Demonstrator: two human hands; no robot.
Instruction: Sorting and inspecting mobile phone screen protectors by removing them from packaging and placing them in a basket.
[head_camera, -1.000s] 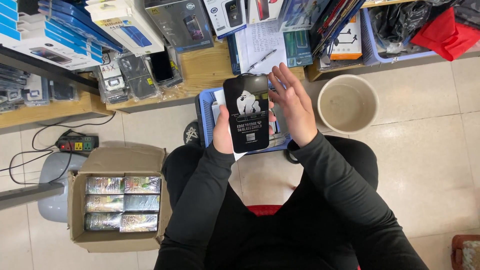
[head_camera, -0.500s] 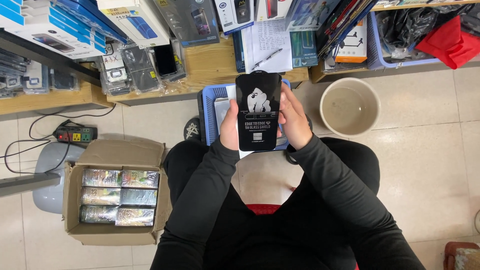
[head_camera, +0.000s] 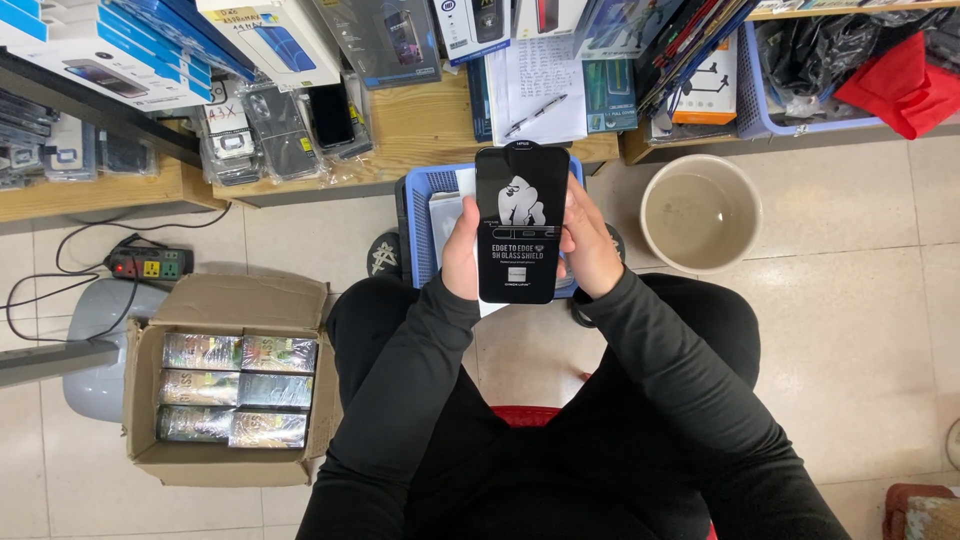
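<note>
Long black sleeves, apparently black trousers

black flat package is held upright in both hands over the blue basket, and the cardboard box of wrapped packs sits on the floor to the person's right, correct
Not quite. The head view shows the cardboard box of wrapped packs on the floor to the person's left, not right. The rest holds: left hand and right hand hold the black flat package upright over the blue basket.

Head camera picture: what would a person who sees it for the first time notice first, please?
First comes the flat black package with a white animal figure, held upright in the middle between the left hand and the right hand, above a blue basket. Next, at lower left, an open cardboard box on the floor shows shiny wrapped packs in rows. To the right stands a round beige bucket.
</note>
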